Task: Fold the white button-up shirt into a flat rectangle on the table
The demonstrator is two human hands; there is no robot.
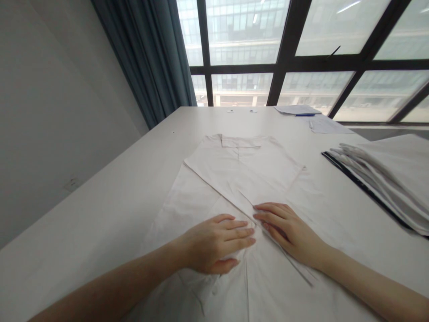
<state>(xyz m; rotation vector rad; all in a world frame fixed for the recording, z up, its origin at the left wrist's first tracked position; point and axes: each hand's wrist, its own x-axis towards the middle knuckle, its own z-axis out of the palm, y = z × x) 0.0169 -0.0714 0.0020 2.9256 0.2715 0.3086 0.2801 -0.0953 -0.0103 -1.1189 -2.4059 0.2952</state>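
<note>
A white collared garment, like a shirt or light coat, lies spread on the white table with its collar at the far end. One folded edge runs slantwise from its left shoulder toward the middle. My left hand rests flat on the cloth just left of the centre, fingers stretched and thumb apart. Close by on the right, my right hand lies on the cloth beside the slanting folded edge, fingers extended and slightly bent. Neither hand visibly grips the fabric. Cloth beneath the palms is hidden.
A stack of folded white cloth with a black edge lies on the table's right side. Papers and a blue pen are at the far right. Behind the table stand windows and a blue curtain; a wall is at left.
</note>
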